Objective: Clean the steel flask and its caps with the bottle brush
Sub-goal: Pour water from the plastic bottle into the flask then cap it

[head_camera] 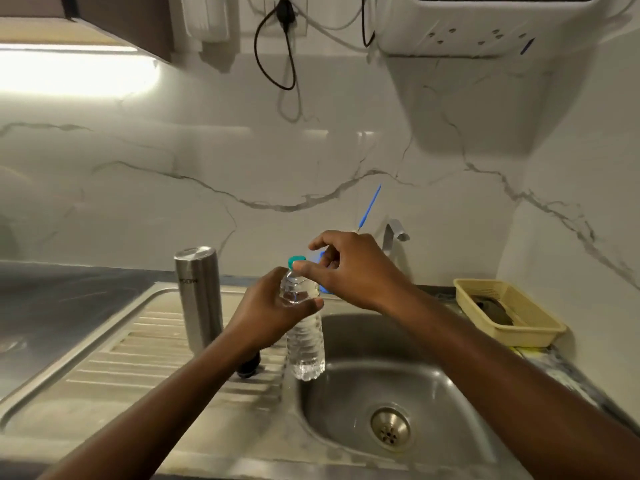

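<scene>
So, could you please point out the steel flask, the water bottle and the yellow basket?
steel flask (pixel 199 306): head view, mid body.
water bottle (pixel 306 348): head view, lower body.
yellow basket (pixel 530 337): head view, front wall.

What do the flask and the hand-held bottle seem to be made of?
The flask looks like brushed stainless steel: grey, satin sheen, soft streaked reflections. The bottle held by the left hand seems thin clear plastic: see-through, ribbed walls. Its teal cap, pinched by the right hand, is opaque, probably plastic.
</scene>
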Action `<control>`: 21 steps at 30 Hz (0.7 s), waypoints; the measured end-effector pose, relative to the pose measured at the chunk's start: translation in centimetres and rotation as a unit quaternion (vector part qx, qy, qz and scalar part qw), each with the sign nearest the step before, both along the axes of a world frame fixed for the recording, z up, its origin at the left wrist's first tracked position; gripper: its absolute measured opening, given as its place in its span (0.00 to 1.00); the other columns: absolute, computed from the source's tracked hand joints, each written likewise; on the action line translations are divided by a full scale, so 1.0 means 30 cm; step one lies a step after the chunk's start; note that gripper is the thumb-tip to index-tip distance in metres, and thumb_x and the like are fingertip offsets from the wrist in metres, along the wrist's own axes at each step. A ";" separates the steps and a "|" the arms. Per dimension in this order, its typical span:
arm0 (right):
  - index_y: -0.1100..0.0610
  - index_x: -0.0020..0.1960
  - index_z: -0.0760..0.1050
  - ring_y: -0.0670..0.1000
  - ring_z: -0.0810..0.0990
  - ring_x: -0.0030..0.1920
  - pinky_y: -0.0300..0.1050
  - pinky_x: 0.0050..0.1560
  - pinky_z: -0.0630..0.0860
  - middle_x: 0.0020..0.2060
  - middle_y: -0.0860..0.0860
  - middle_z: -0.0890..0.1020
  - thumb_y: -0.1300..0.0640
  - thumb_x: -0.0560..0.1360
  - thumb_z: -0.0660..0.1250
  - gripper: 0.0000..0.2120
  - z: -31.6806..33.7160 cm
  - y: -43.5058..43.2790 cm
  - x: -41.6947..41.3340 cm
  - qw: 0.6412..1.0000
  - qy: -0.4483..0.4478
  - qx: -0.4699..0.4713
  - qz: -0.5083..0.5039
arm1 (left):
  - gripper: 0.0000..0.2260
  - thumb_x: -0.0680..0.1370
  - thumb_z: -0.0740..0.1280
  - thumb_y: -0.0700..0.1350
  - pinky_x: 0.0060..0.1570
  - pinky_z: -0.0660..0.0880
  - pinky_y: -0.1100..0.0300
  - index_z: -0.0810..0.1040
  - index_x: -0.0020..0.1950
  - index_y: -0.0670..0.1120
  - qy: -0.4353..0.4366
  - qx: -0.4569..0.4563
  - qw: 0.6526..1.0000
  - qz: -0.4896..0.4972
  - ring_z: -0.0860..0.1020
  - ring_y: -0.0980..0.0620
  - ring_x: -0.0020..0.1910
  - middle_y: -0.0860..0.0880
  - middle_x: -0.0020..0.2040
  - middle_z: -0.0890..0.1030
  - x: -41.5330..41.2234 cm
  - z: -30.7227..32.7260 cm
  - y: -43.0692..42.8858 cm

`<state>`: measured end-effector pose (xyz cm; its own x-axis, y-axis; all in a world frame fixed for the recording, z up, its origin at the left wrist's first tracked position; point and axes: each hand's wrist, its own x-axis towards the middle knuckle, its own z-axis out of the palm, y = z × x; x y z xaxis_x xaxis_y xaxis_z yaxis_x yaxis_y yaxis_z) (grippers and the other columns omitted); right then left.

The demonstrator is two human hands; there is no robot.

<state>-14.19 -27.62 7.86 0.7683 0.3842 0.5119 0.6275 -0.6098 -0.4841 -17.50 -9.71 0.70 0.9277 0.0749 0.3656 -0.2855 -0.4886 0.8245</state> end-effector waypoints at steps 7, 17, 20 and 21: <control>0.52 0.45 0.82 0.42 0.77 0.36 0.39 0.38 0.71 0.34 0.43 0.78 0.33 0.73 0.73 0.21 -0.027 0.099 -0.127 0.994 -0.018 -0.098 0.050 | 0.24 0.73 0.81 0.54 0.57 0.83 0.45 0.79 0.66 0.58 0.021 0.016 0.999 -0.033 0.86 0.57 0.53 0.57 0.55 0.87 -0.216 -0.060 0.085; 0.54 0.42 0.78 0.46 0.78 0.38 0.36 0.36 0.68 0.36 0.47 0.80 0.41 0.76 0.74 0.17 -0.031 0.185 -0.173 0.982 -0.017 -0.169 0.077 | 0.26 0.72 0.82 0.53 0.57 0.83 0.51 0.79 0.68 0.57 0.015 0.046 0.999 -0.017 0.85 0.61 0.54 0.60 0.56 0.87 -0.283 -0.083 0.137; 0.54 0.42 0.79 0.47 0.78 0.38 0.38 0.35 0.69 0.36 0.48 0.79 0.41 0.77 0.74 0.16 -0.023 0.183 -0.161 0.980 -0.017 -0.179 0.089 | 0.27 0.71 0.82 0.54 0.57 0.83 0.52 0.79 0.68 0.57 0.017 0.050 0.999 -0.008 0.85 0.62 0.54 0.60 0.57 0.86 -0.278 -0.092 0.137; 0.55 0.43 0.79 0.48 0.79 0.38 0.39 0.36 0.71 0.36 0.48 0.79 0.41 0.77 0.73 0.16 -0.024 0.181 -0.157 0.979 -0.018 -0.179 0.097 | 0.27 0.71 0.82 0.54 0.57 0.84 0.52 0.79 0.68 0.57 0.017 0.051 0.999 -0.005 0.85 0.62 0.54 0.60 0.57 0.86 -0.275 -0.096 0.137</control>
